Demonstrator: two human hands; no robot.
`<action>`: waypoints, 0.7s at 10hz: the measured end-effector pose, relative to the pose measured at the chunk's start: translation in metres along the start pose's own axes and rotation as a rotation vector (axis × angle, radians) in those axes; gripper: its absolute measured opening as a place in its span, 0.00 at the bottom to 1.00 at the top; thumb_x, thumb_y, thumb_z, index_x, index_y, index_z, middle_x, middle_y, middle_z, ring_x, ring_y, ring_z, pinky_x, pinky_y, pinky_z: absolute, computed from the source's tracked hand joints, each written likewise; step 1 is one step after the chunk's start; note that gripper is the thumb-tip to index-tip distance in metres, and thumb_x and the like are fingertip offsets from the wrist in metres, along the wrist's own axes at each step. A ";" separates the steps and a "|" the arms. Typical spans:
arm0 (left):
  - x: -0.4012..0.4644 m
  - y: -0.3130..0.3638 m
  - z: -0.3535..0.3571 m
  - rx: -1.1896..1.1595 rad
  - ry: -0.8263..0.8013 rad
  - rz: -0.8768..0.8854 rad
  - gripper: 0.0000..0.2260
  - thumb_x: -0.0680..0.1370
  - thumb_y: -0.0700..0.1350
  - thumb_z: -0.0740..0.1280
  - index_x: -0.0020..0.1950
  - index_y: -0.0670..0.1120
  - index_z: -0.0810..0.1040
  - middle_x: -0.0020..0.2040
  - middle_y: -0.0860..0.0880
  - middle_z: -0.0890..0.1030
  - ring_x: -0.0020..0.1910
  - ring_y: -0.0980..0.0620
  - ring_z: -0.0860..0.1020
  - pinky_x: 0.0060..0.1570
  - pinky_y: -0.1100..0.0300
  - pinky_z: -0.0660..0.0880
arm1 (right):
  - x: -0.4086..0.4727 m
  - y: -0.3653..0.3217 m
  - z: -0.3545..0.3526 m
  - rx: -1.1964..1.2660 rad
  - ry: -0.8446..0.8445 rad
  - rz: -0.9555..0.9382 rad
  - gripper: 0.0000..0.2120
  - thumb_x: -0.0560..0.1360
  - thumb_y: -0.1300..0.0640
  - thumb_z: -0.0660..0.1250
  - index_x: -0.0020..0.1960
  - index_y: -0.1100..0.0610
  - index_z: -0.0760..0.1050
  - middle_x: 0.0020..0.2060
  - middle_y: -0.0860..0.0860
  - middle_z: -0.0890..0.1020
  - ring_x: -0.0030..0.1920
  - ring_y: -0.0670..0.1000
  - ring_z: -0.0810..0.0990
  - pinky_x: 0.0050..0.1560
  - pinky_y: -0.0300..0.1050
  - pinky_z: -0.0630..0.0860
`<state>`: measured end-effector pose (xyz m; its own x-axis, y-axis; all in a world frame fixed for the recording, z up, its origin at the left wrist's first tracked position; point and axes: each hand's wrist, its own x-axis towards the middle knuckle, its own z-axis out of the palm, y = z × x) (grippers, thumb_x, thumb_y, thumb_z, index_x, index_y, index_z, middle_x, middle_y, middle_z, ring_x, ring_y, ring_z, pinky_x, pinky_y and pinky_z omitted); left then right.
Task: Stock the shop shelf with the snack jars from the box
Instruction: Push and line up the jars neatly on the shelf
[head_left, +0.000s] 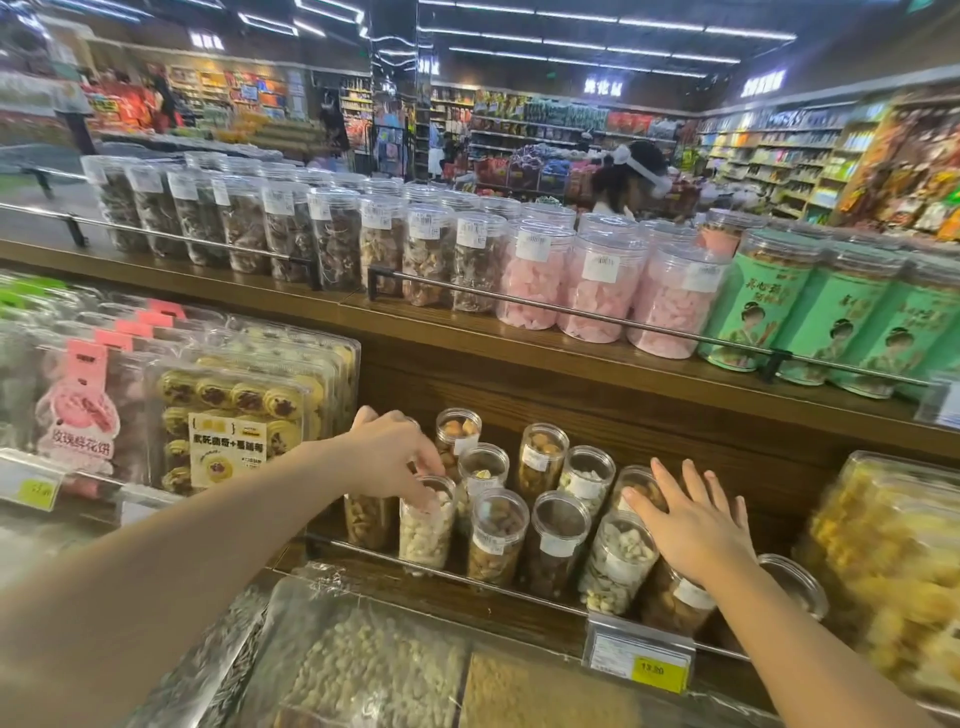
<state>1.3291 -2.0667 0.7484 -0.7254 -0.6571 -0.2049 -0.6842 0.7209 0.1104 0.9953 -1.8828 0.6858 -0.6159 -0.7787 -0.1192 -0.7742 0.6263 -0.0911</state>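
Pink-labelled pastry packs (78, 415) and clear trays of yellow cookies (234, 415) fill the left middle of the frame, above a yellow price tag (36, 491) at the lower left edge. Just right of them, at centre, the left hand (392, 454) reaches down onto the lower wooden shelf (519, 610), its fingertips (428, 499) curled over the lid of a clear jar of pale snacks (426, 530), gripping it at the rim. This jar stands upright in the front row, behind a metal rail (447, 571), beside a jar of brown snacks (496, 535) and a darker-filled jar (556, 540). More small snack jars (543, 457) stand in rows behind them. Farther right, the right hand (691, 525) lies flat with fingers straight and spread, pressing on jar lids and grasping nothing; a white-filled jar (618, 561) leans just left of it. A price label holder (639, 657) hangs on the rail at lower right. Across the upper shelf (467, 332), from left to right, stand dark-filled jars (244, 228), pink-filled jars (597, 286) and green-labelled canisters (753, 306). Bulk bins (374, 670) occupy the bottom centre.
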 end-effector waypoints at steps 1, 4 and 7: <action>0.000 0.011 -0.001 0.255 0.156 -0.018 0.23 0.72 0.73 0.64 0.54 0.57 0.82 0.54 0.56 0.76 0.59 0.50 0.67 0.63 0.46 0.61 | 0.000 0.000 0.000 -0.012 -0.001 0.004 0.40 0.73 0.23 0.36 0.81 0.37 0.41 0.82 0.48 0.41 0.81 0.53 0.38 0.79 0.62 0.39; 0.013 0.016 0.006 0.105 0.137 -0.114 0.27 0.70 0.73 0.66 0.55 0.54 0.83 0.48 0.56 0.81 0.53 0.52 0.77 0.60 0.46 0.60 | 0.002 0.001 0.002 -0.006 0.006 0.008 0.40 0.73 0.22 0.36 0.81 0.37 0.41 0.82 0.48 0.41 0.81 0.53 0.38 0.79 0.62 0.39; 0.012 0.016 0.013 -0.016 0.152 -0.218 0.29 0.69 0.77 0.63 0.46 0.52 0.82 0.46 0.55 0.82 0.52 0.52 0.77 0.68 0.42 0.58 | 0.002 0.002 0.003 -0.009 0.012 -0.001 0.40 0.73 0.23 0.35 0.81 0.37 0.41 0.82 0.48 0.42 0.81 0.53 0.38 0.79 0.62 0.39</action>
<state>1.3107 -2.0598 0.7349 -0.5627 -0.8231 -0.0770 -0.8259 0.5557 0.0953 0.9928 -1.8834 0.6827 -0.6170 -0.7795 -0.1077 -0.7758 0.6255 -0.0826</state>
